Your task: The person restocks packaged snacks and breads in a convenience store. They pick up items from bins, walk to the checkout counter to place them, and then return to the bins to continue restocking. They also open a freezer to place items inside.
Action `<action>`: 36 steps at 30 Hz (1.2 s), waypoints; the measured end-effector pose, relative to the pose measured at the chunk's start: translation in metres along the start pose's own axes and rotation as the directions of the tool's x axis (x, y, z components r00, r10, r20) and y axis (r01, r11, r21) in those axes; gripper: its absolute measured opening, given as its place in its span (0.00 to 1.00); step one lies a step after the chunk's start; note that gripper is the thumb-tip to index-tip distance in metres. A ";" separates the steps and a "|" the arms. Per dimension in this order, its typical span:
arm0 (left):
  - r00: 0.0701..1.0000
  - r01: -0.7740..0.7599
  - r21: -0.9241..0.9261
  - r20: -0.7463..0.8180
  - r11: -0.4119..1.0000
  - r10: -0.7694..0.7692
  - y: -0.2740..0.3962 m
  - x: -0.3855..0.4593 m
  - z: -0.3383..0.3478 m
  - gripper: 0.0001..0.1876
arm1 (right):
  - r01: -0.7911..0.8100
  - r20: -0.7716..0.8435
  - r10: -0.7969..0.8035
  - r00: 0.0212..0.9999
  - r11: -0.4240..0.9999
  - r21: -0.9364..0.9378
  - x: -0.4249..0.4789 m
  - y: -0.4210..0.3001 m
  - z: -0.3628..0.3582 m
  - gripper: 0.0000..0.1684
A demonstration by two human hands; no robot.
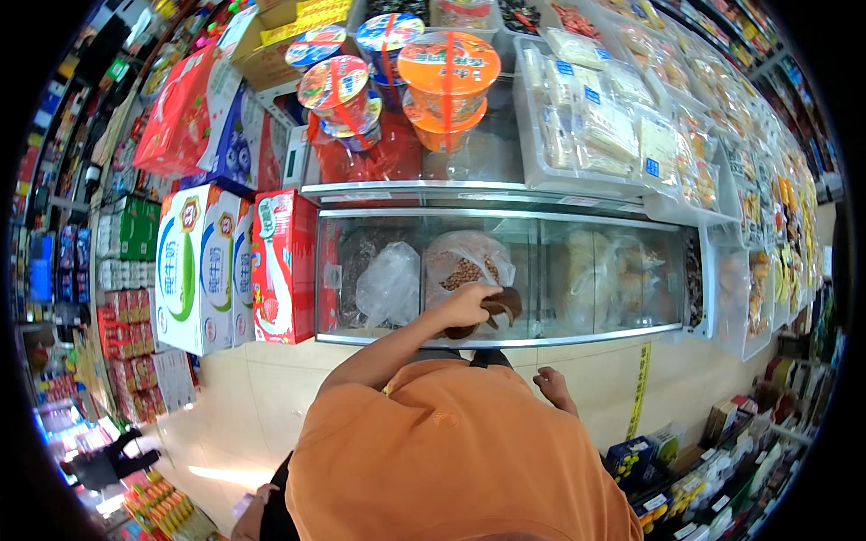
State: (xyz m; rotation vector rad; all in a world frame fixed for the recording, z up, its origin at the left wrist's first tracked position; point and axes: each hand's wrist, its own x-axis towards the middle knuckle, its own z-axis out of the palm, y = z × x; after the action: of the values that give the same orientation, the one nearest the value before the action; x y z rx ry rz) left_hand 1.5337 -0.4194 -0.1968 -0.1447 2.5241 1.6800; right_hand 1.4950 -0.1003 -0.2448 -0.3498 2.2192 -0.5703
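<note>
My left hand (467,304) is closed around a brown scoop-like object (506,303), partly hidden by my fingers. It hangs over the near side of a glass-walled bin (528,318). Beyond it, a clear plastic bag (467,243) lies open around small round brown nuts or beans (470,272). A bunched clear bag (389,284) rests in the compartment to the left, over dark goods. Low beside my body, away from the bin, is my right hand (555,387); its fingers look loosely curled, and no object shows in it.
Milk cartons (203,270) and a red carton (284,270) stand left of the bin. Instant noodle tubs (448,74) sit on the upper shelf, beside a plastic tub (575,179) of packaged food. One person (101,466) stands lower left; another person's hand (264,494) is behind me.
</note>
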 end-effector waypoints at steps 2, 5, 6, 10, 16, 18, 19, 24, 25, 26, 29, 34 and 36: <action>0.976 0.157 -0.265 -0.107 0.952 -0.191 0.027 -0.013 -0.041 0.27 | -0.017 0.019 0.018 1.000 0.999 -0.031 0.001 0.012 -0.003 0.20; 0.709 0.156 -0.159 -0.669 0.975 -0.223 0.025 -0.031 -0.098 0.26 | -0.093 0.017 0.094 0.995 0.994 -0.049 -0.001 0.026 -0.015 0.20; 0.592 0.110 -0.158 -0.783 0.981 -0.193 0.007 -0.033 -0.118 0.25 | -0.108 0.017 0.109 0.994 0.993 -0.053 0.001 0.033 -0.018 0.20; 0.177 0.481 -0.048 -0.973 0.875 -0.151 -0.041 -0.045 -0.199 0.22 | -0.186 -0.018 0.186 0.982 0.982 0.005 0.003 0.053 -0.022 0.20; 0.176 0.824 0.043 -0.967 0.565 -0.183 -0.029 -0.023 -0.227 0.15 | -0.235 0.005 0.235 0.972 0.967 0.097 -0.010 0.050 -0.015 0.21; 0.423 0.797 0.237 -0.876 0.556 -0.232 -0.022 -0.008 -0.213 0.12 | -0.258 0.017 0.257 0.966 0.965 0.055 -0.023 0.026 -0.020 0.21; 0.540 0.737 0.345 -0.817 0.581 -0.200 -0.018 0.004 -0.200 0.10 | -0.247 0.020 0.247 0.969 0.968 0.039 -0.024 0.029 -0.018 0.21; 0.876 0.306 0.314 -0.462 0.899 -0.137 0.042 0.047 -0.143 0.24 | -0.251 0.003 0.252 0.968 0.964 0.090 -0.027 0.041 -0.005 0.21; 0.923 0.206 0.255 -0.371 0.945 -0.101 0.062 0.053 -0.144 0.24 | -0.246 -0.006 0.248 0.969 0.964 0.098 -0.025 0.045 -0.003 0.21; 0.889 0.144 0.296 -0.457 0.944 0.007 0.062 0.065 -0.137 0.23 | -0.257 -0.015 0.260 0.966 0.960 0.113 -0.022 0.049 -0.002 0.22; 0.748 0.157 0.359 -0.652 0.920 0.127 0.056 0.103 -0.120 0.21 | -0.278 -0.018 0.283 0.959 0.950 0.140 -0.017 0.047 -0.005 0.22; 0.693 0.439 0.470 -0.719 0.766 0.044 0.051 0.148 -0.104 0.20 | -0.278 -0.008 0.285 0.958 0.939 0.201 -0.017 0.038 -0.011 0.22; 0.804 0.447 0.504 -0.588 0.739 -0.085 0.049 0.148 -0.099 0.18 | -0.272 -0.019 0.277 0.961 0.951 0.146 -0.024 0.036 -0.009 0.23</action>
State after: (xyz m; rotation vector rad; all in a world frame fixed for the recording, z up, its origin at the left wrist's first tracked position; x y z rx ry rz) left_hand 1.3773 -0.4953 -0.1350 -0.9988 3.0844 0.6584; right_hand 1.5009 -0.0566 -0.2427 0.0462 2.2003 -0.5822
